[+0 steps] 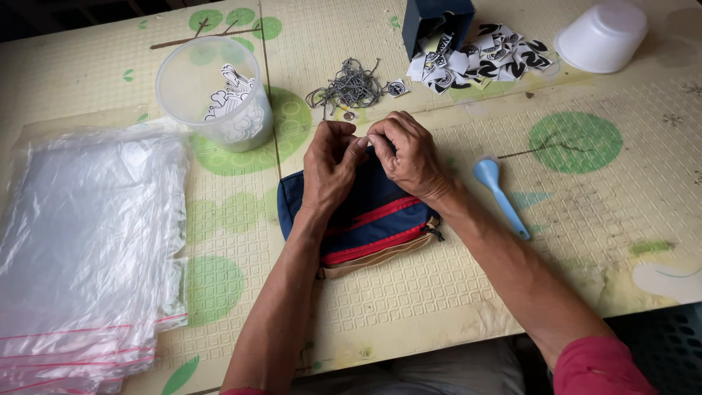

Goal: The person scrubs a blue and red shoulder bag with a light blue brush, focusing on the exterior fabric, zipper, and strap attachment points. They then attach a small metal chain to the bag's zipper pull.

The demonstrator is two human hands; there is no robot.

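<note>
Over the middle of the surface [453, 292], the left hand [330, 167] and right hand [409, 155] meet above a navy pouch [373, 227] with red zips, fingers pinched on something too small to make out. Black-and-white tags [482, 57] lie behind; clear bags [88, 241] stack left, cut off.

Soft even daylight, faint shadows; sharp centre, mild wide-angle bending at edges, dark corners.

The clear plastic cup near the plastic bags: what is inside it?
Inside the clear plastic cup lie small black-and-white paper tags, leaning against its far wall. The cup's cloudy lower part hides how many there are.
</note>
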